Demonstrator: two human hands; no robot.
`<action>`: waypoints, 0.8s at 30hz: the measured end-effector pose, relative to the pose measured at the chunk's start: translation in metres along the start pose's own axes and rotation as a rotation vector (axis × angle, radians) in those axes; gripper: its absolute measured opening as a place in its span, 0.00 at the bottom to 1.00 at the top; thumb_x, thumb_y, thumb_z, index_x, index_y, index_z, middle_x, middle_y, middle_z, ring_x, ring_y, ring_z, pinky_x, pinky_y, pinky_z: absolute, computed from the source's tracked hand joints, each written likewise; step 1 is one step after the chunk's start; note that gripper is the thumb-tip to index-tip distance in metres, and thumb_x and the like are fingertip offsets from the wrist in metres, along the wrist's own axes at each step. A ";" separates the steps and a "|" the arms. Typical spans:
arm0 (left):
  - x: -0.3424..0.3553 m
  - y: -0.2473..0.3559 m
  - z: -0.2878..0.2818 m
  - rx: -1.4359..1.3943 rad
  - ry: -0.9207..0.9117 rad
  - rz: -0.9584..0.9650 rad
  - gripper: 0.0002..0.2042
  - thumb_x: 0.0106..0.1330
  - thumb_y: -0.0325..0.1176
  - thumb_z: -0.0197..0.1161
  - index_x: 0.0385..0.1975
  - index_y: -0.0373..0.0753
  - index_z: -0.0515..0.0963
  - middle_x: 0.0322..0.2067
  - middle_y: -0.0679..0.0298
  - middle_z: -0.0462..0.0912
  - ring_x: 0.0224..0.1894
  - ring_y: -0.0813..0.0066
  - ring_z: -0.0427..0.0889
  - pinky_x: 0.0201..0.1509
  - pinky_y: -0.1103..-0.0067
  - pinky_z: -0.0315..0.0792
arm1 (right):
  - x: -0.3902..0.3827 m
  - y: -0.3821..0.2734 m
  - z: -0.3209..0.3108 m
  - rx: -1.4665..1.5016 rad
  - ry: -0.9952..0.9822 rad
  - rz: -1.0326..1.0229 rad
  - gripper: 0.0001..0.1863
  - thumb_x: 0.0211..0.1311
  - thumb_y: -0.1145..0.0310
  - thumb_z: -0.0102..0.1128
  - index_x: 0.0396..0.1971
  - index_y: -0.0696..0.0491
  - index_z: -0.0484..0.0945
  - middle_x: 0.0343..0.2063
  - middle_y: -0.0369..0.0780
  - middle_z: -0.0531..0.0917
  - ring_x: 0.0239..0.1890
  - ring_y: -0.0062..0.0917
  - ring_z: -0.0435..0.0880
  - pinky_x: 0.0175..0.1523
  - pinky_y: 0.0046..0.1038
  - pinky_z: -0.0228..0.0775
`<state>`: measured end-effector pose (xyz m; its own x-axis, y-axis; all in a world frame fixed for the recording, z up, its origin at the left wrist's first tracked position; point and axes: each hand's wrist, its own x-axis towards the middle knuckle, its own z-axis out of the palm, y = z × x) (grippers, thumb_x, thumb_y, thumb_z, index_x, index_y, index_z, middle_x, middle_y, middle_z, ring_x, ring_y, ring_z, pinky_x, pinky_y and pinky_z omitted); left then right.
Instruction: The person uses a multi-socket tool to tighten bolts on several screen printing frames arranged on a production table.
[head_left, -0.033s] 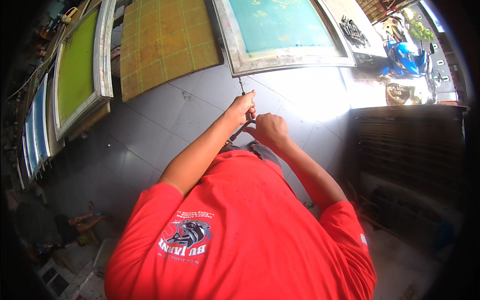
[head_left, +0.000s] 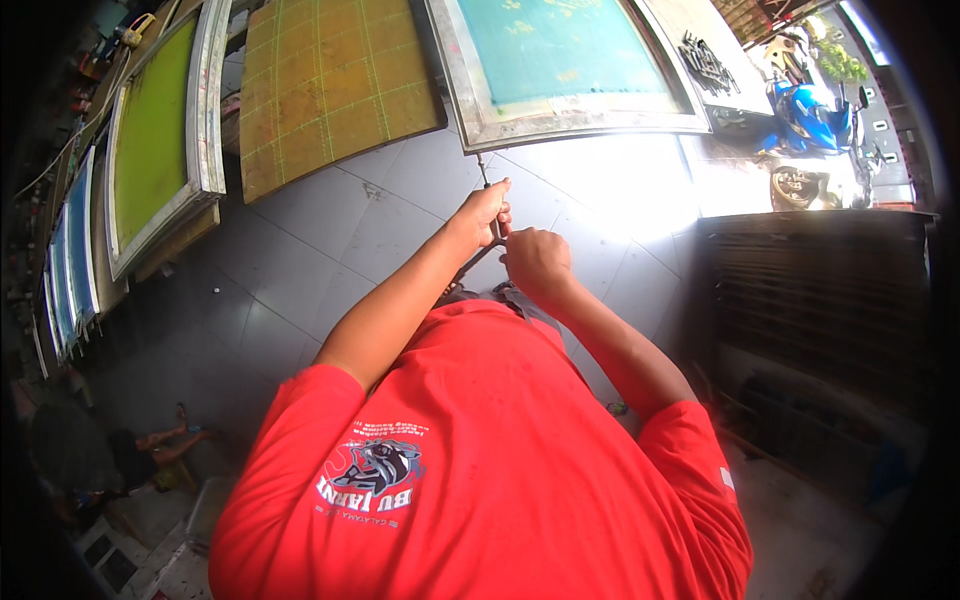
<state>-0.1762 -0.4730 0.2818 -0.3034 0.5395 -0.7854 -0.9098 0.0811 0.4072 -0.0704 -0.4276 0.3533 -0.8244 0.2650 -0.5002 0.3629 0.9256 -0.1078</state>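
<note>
A dark Y-shaped wrench [head_left: 481, 259] stands between my hands, with a thin shaft rising to the lower edge of a turquoise screen frame [head_left: 590, 132]. My left hand [head_left: 485, 212] is closed around the shaft, just below that frame. Curled beside the wrench's fork is my right hand [head_left: 540, 262], its fingers at the right-hand arm and covering most of it. The other arm slants down toward my trousers. Where the shaft's far tip meets the frame is too small to make out.
A brown gridded board [head_left: 340, 95] adjoins the frame on the left, followed by a green screen [head_left: 155, 140] and several blue ones. Dark metal pieces [head_left: 707, 62] lie in a pile at upper right, near a blue motorcycle [head_left: 810, 115]. A slatted dark unit [head_left: 820, 280] stands right; another person's legs [head_left: 175, 438] show lower left.
My right hand has shifted slightly and now hides more of the wrench's right arm. My left hand stays around the shaft almost unmoved.
</note>
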 end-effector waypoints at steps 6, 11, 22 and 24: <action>0.007 0.003 -0.005 -0.087 -0.104 0.019 0.19 0.67 0.46 0.49 0.15 0.50 0.55 0.11 0.77 0.49 0.11 0.87 0.46 0.12 0.85 0.38 | 0.013 0.055 -0.012 0.981 -0.428 -0.204 0.36 0.57 0.36 0.44 0.38 0.59 0.78 0.29 0.44 0.82 0.33 0.31 0.81 0.38 0.29 0.72; 0.008 -0.002 -0.003 -0.214 -0.239 -0.013 0.19 0.68 0.45 0.48 0.15 0.50 0.54 0.11 0.78 0.48 0.11 0.86 0.45 0.13 0.85 0.39 | 0.038 0.071 0.107 1.971 -0.751 -0.340 0.48 0.54 0.26 0.27 0.56 0.56 0.64 0.59 0.45 0.66 0.61 0.36 0.62 0.65 0.43 0.46; 0.011 0.002 -0.016 0.233 0.022 0.053 0.19 0.65 0.53 0.51 0.21 0.45 0.65 0.17 0.70 0.68 0.22 0.74 0.71 0.29 0.75 0.71 | 0.040 0.029 0.091 2.135 -0.508 -0.263 0.40 0.52 0.24 0.29 0.17 0.52 0.65 0.14 0.34 0.64 0.21 0.27 0.65 0.32 0.33 0.62; 0.014 0.003 -0.015 0.279 0.033 0.060 0.20 0.64 0.55 0.52 0.22 0.45 0.65 0.18 0.69 0.70 0.23 0.74 0.72 0.29 0.75 0.71 | 0.044 0.031 0.085 1.750 -0.317 -0.265 0.35 0.55 0.30 0.37 0.17 0.51 0.65 0.13 0.33 0.64 0.17 0.26 0.65 0.27 0.32 0.61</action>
<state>-0.1868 -0.4778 0.2652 -0.3680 0.5230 -0.7688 -0.7779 0.2797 0.5627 -0.0584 -0.4104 0.2549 -0.9013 -0.0783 -0.4260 0.4124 -0.4556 -0.7889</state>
